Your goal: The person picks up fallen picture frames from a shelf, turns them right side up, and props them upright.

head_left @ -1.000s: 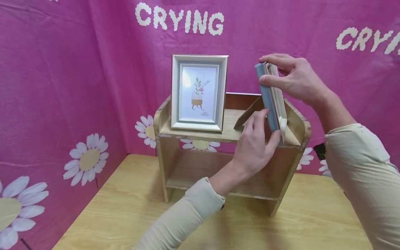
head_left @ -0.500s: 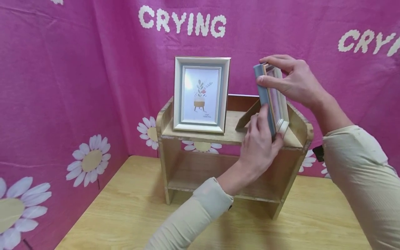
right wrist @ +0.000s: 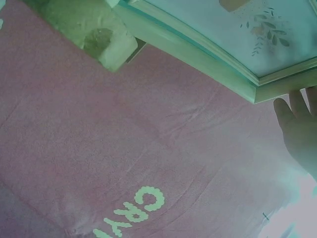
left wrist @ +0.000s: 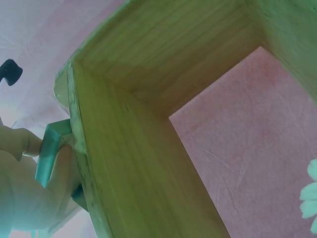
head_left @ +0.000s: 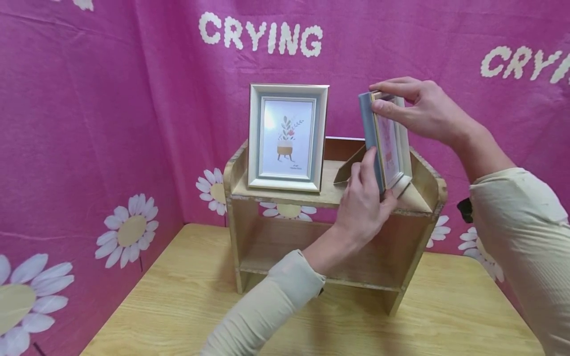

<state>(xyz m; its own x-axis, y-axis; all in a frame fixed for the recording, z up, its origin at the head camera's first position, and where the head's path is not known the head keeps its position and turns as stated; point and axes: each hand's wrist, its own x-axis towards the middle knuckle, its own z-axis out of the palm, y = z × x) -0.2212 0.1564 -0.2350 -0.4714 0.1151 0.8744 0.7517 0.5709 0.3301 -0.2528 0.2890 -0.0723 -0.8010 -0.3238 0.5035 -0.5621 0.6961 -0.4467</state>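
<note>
A picture frame (head_left: pixel 388 148) stands at the right end of a small wooden shelf's (head_left: pixel 244 232) top, turned edge-on, its blue-grey side towards the camera. My right hand (head_left: pixel 420 106) grips its upper corner between thumb and fingers. Lower down, my left hand (head_left: pixel 360 210) pinches the bottom corner. A brown support leg (head_left: pixel 349 165) sticks out behind it. In the right wrist view, right-hand fingers (right wrist: pixel 297 116) lie along the frame's pale border (right wrist: pixel 213 72). The left wrist view shows my left hand (left wrist: pixel 25 193) at the blue-grey corner (left wrist: pixel 47 153).
Another white picture frame (head_left: pixel 254 136) with a potted-plant print stands upright on the shelf's left part. Raised side panels (head_left: pixel 434 185) bound the top. The shelf stands on a wooden table (head_left: pixel 178 291), before a magenta cloth (head_left: pixel 169 59) with daisies and lettering.
The right-hand frame has turned so that more of its front and print faces the camera. Both hands have kept hold and moved slightly with it. The other frame stays in place.
</note>
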